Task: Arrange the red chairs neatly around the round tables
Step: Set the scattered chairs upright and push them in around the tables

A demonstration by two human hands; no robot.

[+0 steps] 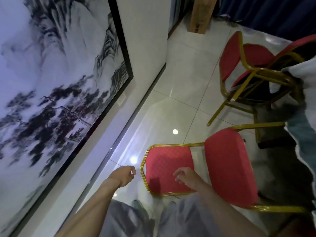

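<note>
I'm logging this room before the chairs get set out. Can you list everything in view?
near chair: one, red with gold frame, on the floor before the person
far chairs: two it seems, red and gold, upper right, one tipped onto the other
painting: one, black-and-white landscape, black frame, left wall
wooden post: one, light brown, top centre
curtain: one, dark blue, top right
floor: glossy pale tiles
second person: one, partly seen, right edge
left hand: empty, beside the near chair's back
right hand: open, over the near chair's back
</note>
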